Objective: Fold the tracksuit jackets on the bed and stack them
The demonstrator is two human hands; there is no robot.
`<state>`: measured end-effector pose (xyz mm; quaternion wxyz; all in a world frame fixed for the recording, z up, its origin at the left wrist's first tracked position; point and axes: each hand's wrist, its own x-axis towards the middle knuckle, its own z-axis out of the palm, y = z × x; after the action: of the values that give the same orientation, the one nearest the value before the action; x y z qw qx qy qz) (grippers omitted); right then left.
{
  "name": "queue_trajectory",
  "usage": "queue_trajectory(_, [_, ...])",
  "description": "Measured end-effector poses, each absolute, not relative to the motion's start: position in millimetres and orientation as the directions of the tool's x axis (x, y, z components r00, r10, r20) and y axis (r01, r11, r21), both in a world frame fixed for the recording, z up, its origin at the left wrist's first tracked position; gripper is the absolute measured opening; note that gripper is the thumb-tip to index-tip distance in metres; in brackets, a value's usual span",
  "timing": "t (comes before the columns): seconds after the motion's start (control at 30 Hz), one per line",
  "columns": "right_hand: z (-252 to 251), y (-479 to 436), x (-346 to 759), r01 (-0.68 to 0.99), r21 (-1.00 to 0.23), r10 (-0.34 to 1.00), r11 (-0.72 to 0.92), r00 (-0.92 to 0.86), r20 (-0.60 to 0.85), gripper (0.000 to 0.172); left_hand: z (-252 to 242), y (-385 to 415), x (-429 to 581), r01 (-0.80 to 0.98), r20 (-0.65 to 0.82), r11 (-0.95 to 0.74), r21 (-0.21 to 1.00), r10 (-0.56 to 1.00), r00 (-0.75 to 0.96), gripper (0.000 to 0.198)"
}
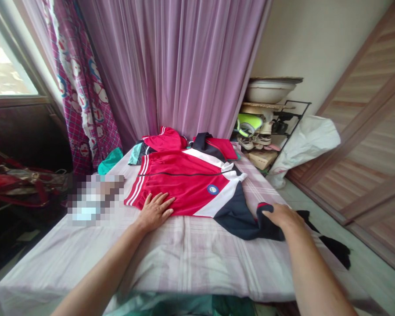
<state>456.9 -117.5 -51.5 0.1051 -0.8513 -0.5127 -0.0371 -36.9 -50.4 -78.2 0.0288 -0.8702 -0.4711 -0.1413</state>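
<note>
A red, white and navy zip-up jacket (181,175) lies spread on the cloth-covered table, its striped hem to the left and its collar to the right. A round blue badge (212,189) shows on its chest. My left hand (156,211) rests flat on the red body near the hem, fingers spread. At the right, my right hand (279,215) grips the cuff end of the navy sleeve (238,215), thumb on top. Its other fingers are partly hidden. The far sleeve (202,141) is bent back across the jacket's far side.
A red garment (166,139) and a folded red piece (224,148) lie at the table's far edge, before a purple curtain (184,66). A teal cloth (110,160) is at the left. Right of the table stand a shoe rack (292,127) and a white sack (309,142).
</note>
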Motion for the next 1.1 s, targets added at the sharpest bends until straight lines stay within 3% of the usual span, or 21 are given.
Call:
queue_trajectory(0.1, [-44.3,-115.6,456.1,0.837,-0.116,0.824,-0.534,0.547,0.149,0.029,-75.9,-51.8,-37.5,0.823,0.243,-0.562,0.084,0.812,0.53,0.051])
queue_trajectory(0.33, [17.2,-109.2,424.7,0.784,-0.213,0.769,-0.583,0.617,0.165,0.041,-73.5,-53.3,-39.8,0.799,0.238,-0.593,0.1,0.794,0.56,0.07])
queue_trajectory(0.6, [40.8,-90.6,431.3,0.848,-0.074,0.842,-0.524,0.529,0.105,0.036,-68.0,-49.7,-84.7,0.791,0.302,-0.594,0.148,0.788,0.536,0.061])
queue_trajectory(0.73, [38.1,-85.1,400.7,0.863,-0.048,0.857,-0.502,0.504,0.109,0.048,-61.8,-52.4,-104.7,0.836,0.239,-0.519,0.18,0.847,0.474,0.058])
queue_trajectory(0.8, [36.0,-77.5,367.3,0.91,-0.09,0.887,-0.404,0.414,0.205,0.05,-55.5,-48.5,-103.2,0.851,0.225,-0.487,0.194,0.867,0.445,0.054])
queue_trajectory(0.93, [20.2,-46.5,272.4,0.977,-0.21,0.944,0.019,0.051,0.326,0.05,-41.9,-20.8,-82.2,0.868,0.292,-0.458,0.193,0.871,0.395,0.054])
queue_trajectory(1.03, [-5.6,-20.8,205.6,0.936,-0.267,0.959,0.23,-0.171,0.226,0.056,-40.0,3.8,-62.3,0.899,0.27,-0.414,0.144,0.89,0.367,0.051])
queue_trajectory(1.1, [-24.3,-8.8,181.7,0.928,-0.303,0.976,0.219,-0.211,0.058,0.061,-44.6,12.1,-51.8,0.926,0.213,-0.366,0.095,0.916,0.341,0.048])
